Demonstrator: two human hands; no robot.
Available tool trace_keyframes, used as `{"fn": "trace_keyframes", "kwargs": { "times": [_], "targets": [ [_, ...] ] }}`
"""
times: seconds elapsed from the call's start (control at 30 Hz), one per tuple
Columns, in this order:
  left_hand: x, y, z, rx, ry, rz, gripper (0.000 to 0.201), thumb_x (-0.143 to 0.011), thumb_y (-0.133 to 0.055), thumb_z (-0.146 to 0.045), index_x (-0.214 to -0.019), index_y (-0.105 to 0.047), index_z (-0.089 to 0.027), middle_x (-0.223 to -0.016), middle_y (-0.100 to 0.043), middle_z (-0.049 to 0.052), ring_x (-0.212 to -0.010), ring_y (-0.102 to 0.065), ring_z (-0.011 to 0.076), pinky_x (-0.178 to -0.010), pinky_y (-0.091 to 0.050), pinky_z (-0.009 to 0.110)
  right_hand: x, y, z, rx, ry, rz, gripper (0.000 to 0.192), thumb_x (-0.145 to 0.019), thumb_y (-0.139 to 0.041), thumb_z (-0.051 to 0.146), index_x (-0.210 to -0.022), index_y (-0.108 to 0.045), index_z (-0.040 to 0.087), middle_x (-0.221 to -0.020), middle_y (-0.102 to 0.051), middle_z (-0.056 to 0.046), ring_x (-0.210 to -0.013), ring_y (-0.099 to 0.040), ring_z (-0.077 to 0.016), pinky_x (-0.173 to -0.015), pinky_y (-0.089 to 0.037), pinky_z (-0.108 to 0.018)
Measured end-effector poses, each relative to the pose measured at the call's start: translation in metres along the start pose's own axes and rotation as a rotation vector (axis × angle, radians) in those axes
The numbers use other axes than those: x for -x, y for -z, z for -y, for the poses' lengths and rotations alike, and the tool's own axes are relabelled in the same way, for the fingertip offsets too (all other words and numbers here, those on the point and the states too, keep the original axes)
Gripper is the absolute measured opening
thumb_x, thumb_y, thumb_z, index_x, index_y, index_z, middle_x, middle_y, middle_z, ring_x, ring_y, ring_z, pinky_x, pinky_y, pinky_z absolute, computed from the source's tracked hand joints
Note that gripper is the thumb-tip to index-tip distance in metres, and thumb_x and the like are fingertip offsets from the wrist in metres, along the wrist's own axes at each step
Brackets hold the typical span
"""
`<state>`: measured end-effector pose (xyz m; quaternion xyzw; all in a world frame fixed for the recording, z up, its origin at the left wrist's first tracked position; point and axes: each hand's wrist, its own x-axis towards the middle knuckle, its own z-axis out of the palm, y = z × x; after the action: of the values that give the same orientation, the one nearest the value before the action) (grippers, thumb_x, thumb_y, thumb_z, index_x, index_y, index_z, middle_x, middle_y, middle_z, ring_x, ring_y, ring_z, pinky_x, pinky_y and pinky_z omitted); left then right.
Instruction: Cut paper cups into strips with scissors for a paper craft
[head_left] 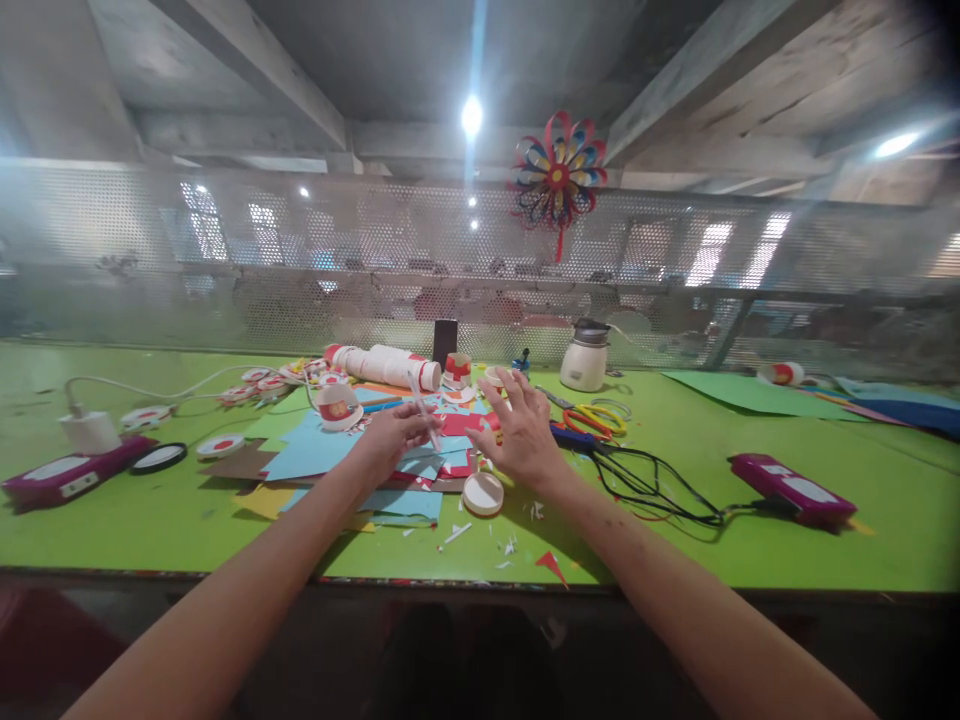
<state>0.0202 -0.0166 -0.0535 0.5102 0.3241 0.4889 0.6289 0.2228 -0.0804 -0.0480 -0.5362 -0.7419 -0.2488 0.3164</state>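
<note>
My left hand [396,440] pinches a thin, see-through stick [425,412], which tilts upward above the coloured paper. With fingers spread, my right hand [521,425] hovers palm down beside the paper; part of a pale round rim [495,376] shows behind its fingertips, and I cannot tell whether they touch. Under and around the left hand lie light blue paper sheets [300,455] and red scraps. A white round lid [483,494] rests in front of both hands. Cut paper cups stand behind them, one [337,407] to the left and another [457,372] near the middle.
Stacked paper cups [386,367] lie at the back. Scissors [600,418], a blue-handled tool [574,437] and a black cable [660,490] are at right. Purple power strips [791,490] sit on both sides. A white jug [584,360] stands before the mesh screen [360,230].
</note>
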Motion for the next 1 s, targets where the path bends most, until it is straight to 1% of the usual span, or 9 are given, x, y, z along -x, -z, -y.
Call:
{"fn": "trace_keyframes", "kwargs": {
  "times": [0.13, 0.27, 0.4, 0.47, 0.6, 0.7, 0.8, 0.9, 1.0],
  "targets": [
    [0.000, 0.000, 0.001, -0.014, 0.007, 0.007, 0.023, -0.062, -0.078, -0.018, -0.083, -0.068, -0.014, -0.079, -0.071, 0.006, -0.075, -0.065, 0.0148, -0.072, -0.048, 0.026, 0.001, -0.001, 0.001, 0.010, -0.007, 0.046, 0.067, -0.088, -0.054, 0.050, -0.146, -0.036, 0.021, -0.154, -0.030, -0.018, -0.141, -0.022, -0.0385, -0.102, -0.028, -0.066],
    [-0.001, 0.001, 0.003, -0.029, 0.012, 0.030, 0.026, -0.060, -0.080, -0.022, -0.082, -0.067, -0.015, -0.082, -0.070, 0.006, -0.078, -0.065, 0.0159, -0.074, -0.047, 0.026, 0.001, -0.005, 0.000, 0.000, -0.022, 0.068, 0.070, -0.090, -0.046, 0.053, -0.148, -0.031, 0.015, -0.155, -0.031, -0.019, -0.143, -0.022, -0.0362, -0.106, -0.024, -0.065],
    [-0.002, 0.003, 0.004, -0.054, 0.008, 0.041, 0.026, -0.059, -0.080, -0.023, -0.081, -0.067, -0.016, -0.081, -0.070, 0.004, -0.080, -0.064, 0.0154, -0.077, -0.046, 0.027, 0.003, -0.009, 0.001, -0.031, -0.050, 0.071, 0.072, -0.092, -0.043, 0.053, -0.149, -0.027, 0.012, -0.150, -0.040, -0.020, -0.139, -0.032, -0.0336, -0.108, -0.024, -0.060],
    [-0.002, 0.003, 0.004, -0.053, 0.012, 0.042, 0.027, -0.059, -0.080, -0.023, -0.081, -0.067, -0.016, -0.082, -0.070, 0.004, -0.080, -0.064, 0.0153, -0.078, -0.046, 0.028, 0.003, -0.011, 0.001, -0.045, -0.072, 0.060, 0.069, -0.094, -0.041, 0.051, -0.149, -0.025, 0.011, -0.141, -0.052, -0.020, -0.131, -0.044, -0.0325, -0.106, -0.028, -0.058],
    [-0.003, 0.003, 0.004, -0.046, 0.018, 0.051, 0.031, -0.059, -0.082, -0.024, -0.084, -0.067, -0.014, -0.083, -0.071, 0.005, -0.078, -0.064, 0.0148, -0.076, -0.046, 0.028, 0.003, -0.012, 0.000, -0.059, -0.122, 0.008, 0.060, -0.099, -0.036, 0.042, -0.147, -0.030, 0.007, -0.099, -0.073, -0.016, -0.098, -0.065, -0.0289, -0.098, -0.036, -0.051],
    [-0.003, 0.003, 0.005, -0.048, 0.013, 0.064, 0.032, -0.060, -0.083, -0.025, -0.086, -0.068, -0.013, -0.083, -0.071, 0.006, -0.077, -0.064, 0.0133, -0.073, -0.046, 0.026, 0.001, -0.010, -0.002, -0.059, -0.119, -0.043, 0.048, -0.098, -0.041, 0.035, -0.137, -0.046, 0.007, -0.084, -0.073, -0.013, -0.084, -0.064, -0.0276, -0.091, -0.040, -0.046],
    [-0.002, 0.003, 0.007, -0.041, 0.006, 0.093, 0.033, -0.062, -0.083, -0.027, -0.087, -0.068, -0.013, -0.085, -0.071, 0.006, -0.079, -0.064, 0.0140, -0.074, -0.047, 0.026, 0.001, -0.008, -0.003, -0.068, -0.068, -0.083, 0.031, -0.095, -0.046, 0.028, -0.111, -0.065, 0.009, -0.084, -0.071, -0.014, -0.085, -0.060, -0.0287, -0.086, -0.042, -0.044],
    [-0.003, 0.002, 0.009, -0.019, 0.002, 0.135, 0.033, -0.061, -0.084, -0.027, -0.086, -0.068, -0.013, -0.085, -0.071, 0.007, -0.082, -0.065, 0.0161, -0.077, -0.049, 0.029, 0.001, -0.006, -0.003, -0.104, 0.011, -0.093, 0.026, -0.095, -0.045, 0.023, -0.087, -0.069, 0.014, -0.084, -0.070, -0.013, -0.085, -0.057, -0.0270, -0.083, -0.043, -0.041],
    [-0.004, 0.000, 0.009, 0.000, -0.013, 0.179, 0.029, -0.062, -0.084, -0.025, -0.081, -0.067, -0.012, -0.081, -0.070, 0.005, -0.078, -0.065, 0.0151, -0.075, -0.050, 0.029, 0.003, -0.006, 0.001, -0.148, 0.073, -0.093, 0.025, -0.095, -0.044, 0.022, -0.085, -0.067, 0.016, -0.084, -0.069, -0.012, -0.084, -0.056, -0.0251, -0.080, -0.045, -0.038]
  ]
}}
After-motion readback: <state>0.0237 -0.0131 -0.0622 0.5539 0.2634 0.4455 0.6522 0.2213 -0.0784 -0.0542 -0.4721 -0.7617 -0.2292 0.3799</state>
